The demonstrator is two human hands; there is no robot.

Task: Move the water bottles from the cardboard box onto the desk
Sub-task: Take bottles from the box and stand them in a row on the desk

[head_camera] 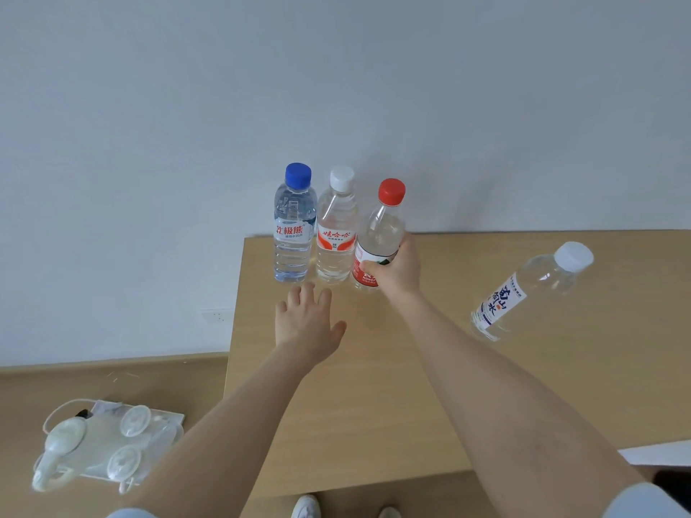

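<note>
in mid-frame the right hand (396,272) wraps its fingers round the red-labelled waist of the clear plastic red-capped bottle (379,229), slightly tilted, just beside the upright, ribbed white-capped bottle (334,237) and blue-capped bottle (293,233) at the back edge of the smooth tan wooden desk (374,386). the left hand (304,323) hovers flat, fingers spread, grasping nothing. a fourth bottle (523,293) stands at right.
</note>
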